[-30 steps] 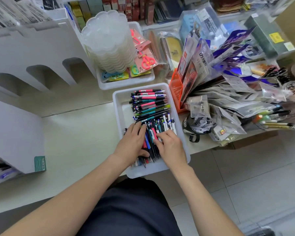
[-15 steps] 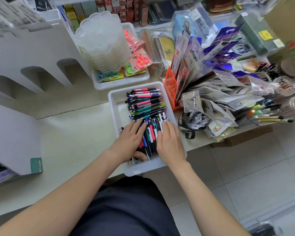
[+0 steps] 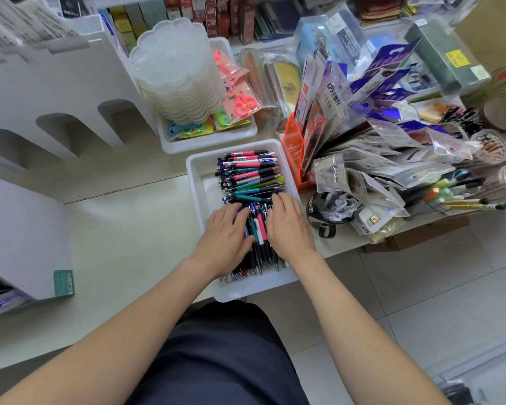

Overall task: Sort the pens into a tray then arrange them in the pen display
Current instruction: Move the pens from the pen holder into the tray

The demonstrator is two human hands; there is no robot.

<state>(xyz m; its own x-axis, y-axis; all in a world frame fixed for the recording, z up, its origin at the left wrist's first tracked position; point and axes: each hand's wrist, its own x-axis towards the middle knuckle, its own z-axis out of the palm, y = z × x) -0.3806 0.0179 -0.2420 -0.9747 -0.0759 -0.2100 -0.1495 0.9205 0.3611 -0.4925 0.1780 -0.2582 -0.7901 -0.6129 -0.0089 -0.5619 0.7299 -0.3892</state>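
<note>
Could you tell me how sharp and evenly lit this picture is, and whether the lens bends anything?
Head view: soft, even light, faint shadows; pens and white tray sharp at centre; left hand and right hand slightly soft; the wide lens bows the table edge; the picture's lower right corner is smeared.

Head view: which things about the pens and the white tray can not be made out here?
All in the head view:
- Near pens: mostly covered by the left hand and right hand.
- Lettering on far pens: too small to read.
- White display stand: cut off by the left edge.
</note>
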